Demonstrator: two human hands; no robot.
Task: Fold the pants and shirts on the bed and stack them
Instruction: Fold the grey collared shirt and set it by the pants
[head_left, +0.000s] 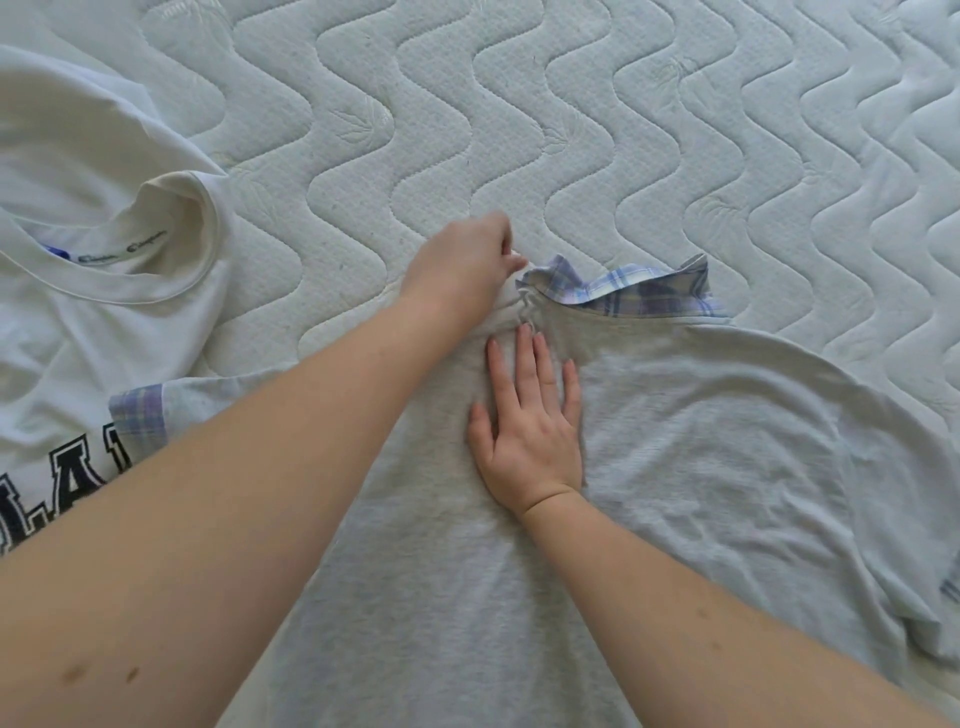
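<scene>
A light grey shirt (727, 441) with a blue plaid collar (639, 286) and plaid sleeve cuff (137, 415) lies spread on the bed in front of me. My left hand (467, 265) pinches the shirt's fabric at the left end of the collar, where the cloth bunches. My right hand (530, 421) lies flat on the grey shirt just below the collar, fingers straight and pressing down. A white T-shirt (104, 291) with dark block letters lies at the left, partly under the grey shirt's sleeve.
The white quilted mattress (571, 130) stretches across the far side and right. The grey shirt's right sleeve runs off toward the right edge of view.
</scene>
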